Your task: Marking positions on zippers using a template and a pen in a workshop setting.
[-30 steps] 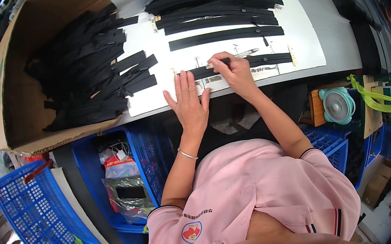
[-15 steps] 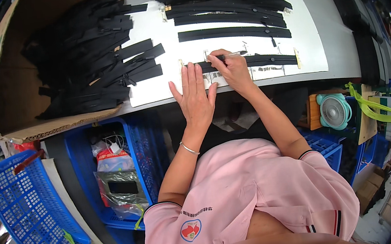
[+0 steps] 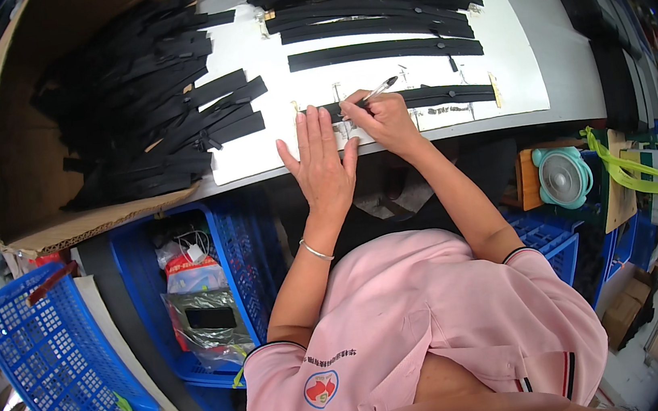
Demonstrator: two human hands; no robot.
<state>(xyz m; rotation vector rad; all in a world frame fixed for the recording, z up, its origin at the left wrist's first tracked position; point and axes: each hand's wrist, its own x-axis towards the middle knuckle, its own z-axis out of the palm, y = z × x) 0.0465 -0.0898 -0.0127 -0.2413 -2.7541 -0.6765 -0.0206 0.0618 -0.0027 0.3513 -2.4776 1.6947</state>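
Laid flat on white board (image 3: 511, 55), near front edge of worktop (image 3: 574, 80): black strip (image 3: 434, 97). Pinned near left end under flat, outstretched left hand (image 3: 320, 159), with pen (image 3: 382, 89) pinched in right hand (image 3: 386, 120). Likely light, limp, sturdy, slick; best held by both ends, pulled straight.

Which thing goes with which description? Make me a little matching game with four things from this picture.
1. Left hand
2. Pen
3. Fan
4. Cardboard box

A. Turquoise rim
B. Holds a heap of black strips
C. Fingers laid flat on a single black strip
D. Held in the right hand

Pairs: 1-C, 2-D, 3-A, 4-B
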